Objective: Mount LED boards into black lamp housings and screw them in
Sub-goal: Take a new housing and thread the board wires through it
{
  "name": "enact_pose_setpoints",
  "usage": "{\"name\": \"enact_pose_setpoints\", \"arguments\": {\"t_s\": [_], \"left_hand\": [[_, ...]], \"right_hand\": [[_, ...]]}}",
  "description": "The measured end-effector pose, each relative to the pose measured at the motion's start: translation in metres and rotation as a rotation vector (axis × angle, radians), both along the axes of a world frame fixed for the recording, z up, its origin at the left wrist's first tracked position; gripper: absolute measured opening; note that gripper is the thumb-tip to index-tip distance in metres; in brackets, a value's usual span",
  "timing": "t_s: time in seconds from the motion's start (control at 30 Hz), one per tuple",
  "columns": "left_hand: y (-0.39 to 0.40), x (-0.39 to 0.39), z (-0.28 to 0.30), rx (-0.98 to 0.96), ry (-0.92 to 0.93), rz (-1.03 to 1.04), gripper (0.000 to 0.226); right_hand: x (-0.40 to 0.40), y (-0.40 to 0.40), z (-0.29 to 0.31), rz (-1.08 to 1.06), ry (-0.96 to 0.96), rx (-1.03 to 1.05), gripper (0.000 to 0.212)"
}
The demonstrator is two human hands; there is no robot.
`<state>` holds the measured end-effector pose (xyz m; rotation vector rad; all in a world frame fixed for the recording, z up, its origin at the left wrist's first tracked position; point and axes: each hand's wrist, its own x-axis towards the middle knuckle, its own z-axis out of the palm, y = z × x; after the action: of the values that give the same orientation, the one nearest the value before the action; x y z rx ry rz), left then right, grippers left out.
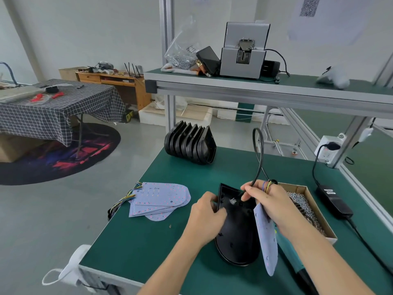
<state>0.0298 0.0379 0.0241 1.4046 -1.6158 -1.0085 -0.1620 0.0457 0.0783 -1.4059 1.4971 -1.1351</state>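
The green bench [136,241] fills the lower half of the view, with an upper shelf [276,81] on aluminium posts above its far edge. On that shelf stand a grey screw-feeder machine [242,58], a clear bag of screws [180,54] and a dark phone-like device [208,59] leaning beside the machine.

At the bench's far-left corner a row of black lamp housings [190,143] stands on edge, nested one against the next. Near the left edge lies a fanned stack of LED boards [159,201], pale with small red dots, their coloured wires hanging over that edge. Along the right edge sits an open cardboard box [312,211] of small screws, and beyond it, closer to the right edge, a black power adapter [333,201] with its cable running to a wall socket [328,147].

In the middle of the near half lies one black housing [238,237], hollow side up, its rounded end toward the near edge. The left hand [205,218] grips the housing's left rim, fingers curled over it. The right hand [268,201] pinches a black cable [258,154] between thumb and forefinger just above the housing's far end; the cable loops upward. Purple and yellow wires cross that hand's fingers, and one LED board [266,241] hangs tilted on edge beneath the palm, along the housing's right rim. A teal-handled screwdriver [291,258] lies under the right forearm.
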Motion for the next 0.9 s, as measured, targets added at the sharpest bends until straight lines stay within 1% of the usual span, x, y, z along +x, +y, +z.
{"name": "enact_pose_setpoints", "arguments": {"t_s": [0.07,0.13,0.17,0.23,0.27,0.33,0.37,0.4,0.43,0.47,0.53,0.6,0.63,0.7,0.73,0.77,0.8,0.83,0.87,0.9], "left_hand": [[0.006,-0.001,0.008,-0.073,0.036,-0.022,0.012],[0.012,-0.002,0.014,-0.134,0.072,-0.033,0.016],[0.014,-0.002,0.017,-0.142,0.111,-0.044,0.022],[0.018,-0.003,0.023,-0.098,0.248,-0.105,0.037],[0.018,-0.004,0.025,-0.060,0.315,-0.142,0.039],[0.018,-0.005,0.026,0.024,0.423,-0.189,0.039],[0.018,-0.005,0.025,0.065,0.481,-0.200,0.041],[0.018,-0.005,0.023,0.097,0.535,-0.200,0.042],[0.017,-0.004,0.022,0.115,0.583,-0.188,0.040],[0.017,-0.003,0.020,0.122,0.627,-0.170,0.038],[0.015,0.000,0.019,0.115,0.702,-0.150,0.035],[0.013,0.003,0.019,0.104,0.761,-0.157,0.033],[0.012,0.003,0.019,0.106,0.794,-0.164,0.031],[0.012,0.003,0.022,0.109,0.872,-0.174,0.030],[0.012,0.003,0.024,0.113,0.923,-0.178,0.032],[0.013,0.003,0.026,0.115,0.971,-0.187,0.034],[0.015,0.002,0.028,0.110,1.004,-0.190,0.037],[0.017,0.001,0.032,0.101,1.026,-0.194,0.040],[0.019,0.000,0.035,0.095,1.045,-0.193,0.045],[0.020,-0.001,0.037,0.091,1.062,-0.198,0.053]], "right_hand": [[0.003,0.004,0.001,-0.004,0.050,0.013,0.020],[0.006,0.010,0.006,0.019,0.170,0.005,0.018],[0.008,0.013,0.011,0.039,0.233,-0.009,0.017],[0.011,0.022,0.023,0.079,0.303,-0.028,0.016],[0.014,0.027,0.029,0.102,0.351,-0.033,0.016],[0.017,0.034,0.041,0.114,0.514,-0.056,0.015],[0.018,0.037,0.044,0.082,0.582,-0.083,0.018],[0.017,0.040,0.047,0.016,0.618,-0.121,0.026],[0.015,0.042,0.050,-0.066,0.626,-0.157,0.035],[0.013,0.045,0.052,-0.149,0.626,-0.188,0.039],[0.008,0.051,0.054,-0.261,0.643,-0.211,0.036],[0.005,0.054,0.052,-0.289,0.602,-0.170,0.029],[0.005,0.056,0.049,-0.269,0.543,-0.127,0.024],[0.006,0.058,0.047,-0.137,0.344,-0.069,0.012],[0.009,0.059,0.046,-0.029,0.221,-0.046,0.012],[0.010,0.061,0.046,0.064,0.139,-0.016,0.022],[0.010,0.061,0.043,0.108,0.064,0.003,0.030],[0.010,0.061,0.041,0.115,0.013,0.017,0.031],[0.011,0.060,0.041,0.101,-0.044,0.018,0.026],[0.010,0.060,0.041,0.079,-0.089,0.024,0.017]]}}
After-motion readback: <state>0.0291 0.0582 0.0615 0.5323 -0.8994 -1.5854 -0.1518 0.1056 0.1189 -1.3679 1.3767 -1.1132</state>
